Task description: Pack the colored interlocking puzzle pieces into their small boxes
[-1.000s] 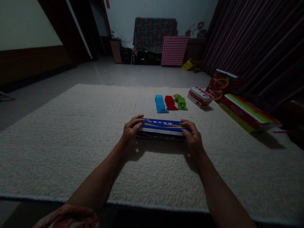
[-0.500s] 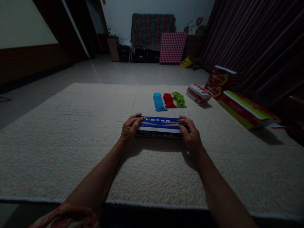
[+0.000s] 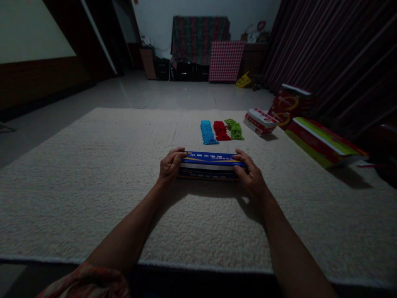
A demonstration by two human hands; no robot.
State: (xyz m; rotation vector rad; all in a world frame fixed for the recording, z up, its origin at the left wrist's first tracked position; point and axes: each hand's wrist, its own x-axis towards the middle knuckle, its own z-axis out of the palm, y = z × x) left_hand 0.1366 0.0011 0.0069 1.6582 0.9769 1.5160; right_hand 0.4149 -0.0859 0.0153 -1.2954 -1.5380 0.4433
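Observation:
A long blue cardboard battery box [image 3: 206, 166], printed with white characters and a yellow stripe, is held between my two hands just above or on the cream quilted cover; I cannot tell whether it touches. My left hand [image 3: 170, 165] grips its left end, thumb on the near side and fingers over the far edge. At the right end my right hand [image 3: 249, 170] is closed round the box in the same way. A white band runs along the upper near edge. Beyond the box lie a blue knitted-looking strip [image 3: 208, 132], a red one [image 3: 221, 130] and a green one [image 3: 235, 130].
The cream quilted cover [image 3: 93, 186] spreads under everything. To the right stand a white and red box [image 3: 260, 122], dark red boxes [image 3: 290, 103] and a long red and green box [image 3: 327, 142]. Dark curtains [image 3: 335, 54] hang behind them.
The box has tilted slightly in my hands: its printed top looks narrower and more of the near side shows. My hands have hardly moved.

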